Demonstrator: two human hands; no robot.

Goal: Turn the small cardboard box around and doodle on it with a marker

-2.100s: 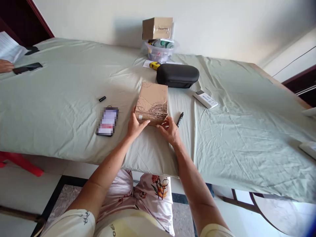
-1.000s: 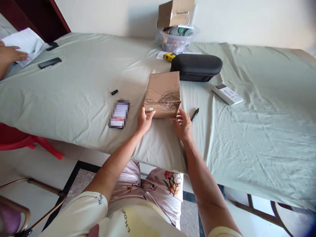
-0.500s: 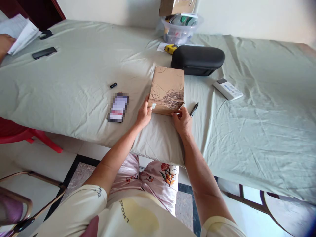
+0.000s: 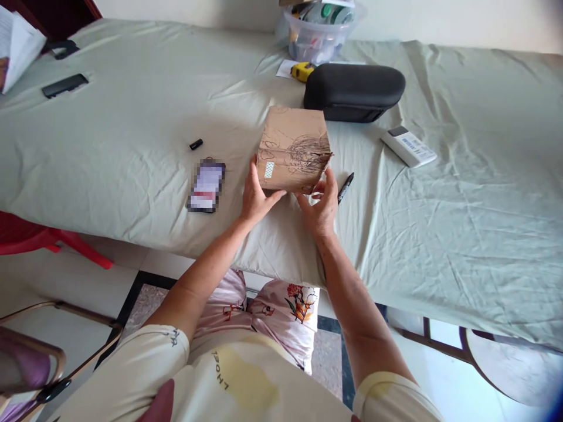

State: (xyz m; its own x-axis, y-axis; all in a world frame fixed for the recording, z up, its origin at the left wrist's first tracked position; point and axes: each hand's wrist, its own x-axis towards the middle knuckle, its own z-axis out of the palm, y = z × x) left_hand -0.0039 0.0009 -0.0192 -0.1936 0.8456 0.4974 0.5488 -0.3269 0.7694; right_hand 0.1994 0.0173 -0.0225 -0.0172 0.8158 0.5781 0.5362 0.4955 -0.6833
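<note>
Over here, the left forearm and the right forearm are stretching forward, slanting toward each other. The left hand is gripping with its thumb spread wide and pointing inward. Near it, the right hand is holding its fingers curled, thumb angling leftward.

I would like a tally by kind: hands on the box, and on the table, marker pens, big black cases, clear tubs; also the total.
Left hand and right hand: 2
Marker pen: 1
Big black case: 1
Clear tub: 1
Total: 5
</note>
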